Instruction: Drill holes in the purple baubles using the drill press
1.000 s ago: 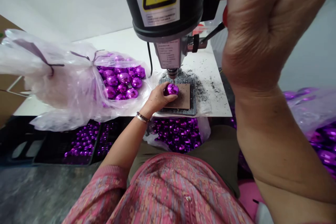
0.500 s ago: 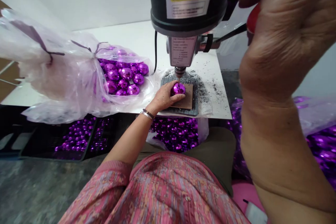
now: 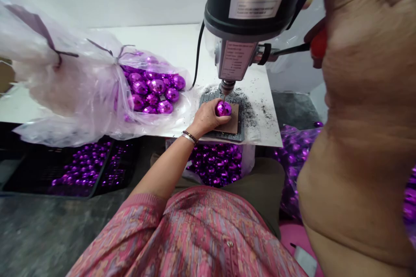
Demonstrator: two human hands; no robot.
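A shiny purple disco ball is gripped between the thumb and fingers of my left hand. It rests on a brown board on the drill press base. Right above the ball is the thin drill bit, below the chuck; whether the bit touches the ball I cannot tell. Close to the camera, my right hand is wrapped round the red-knobbed feed lever of the drill press. Most of its fingers are hidden behind the hand.
An open plastic bag of purple balls lies on the white table, left of the drill press. Dark shavings surround the base. Below stand a black crate and more bagged purple balls. A black cable hangs behind.
The view has shifted and tilted a little, so the drill press appears further right. My left hand stays on the ball, and my right hand stays on the lever.
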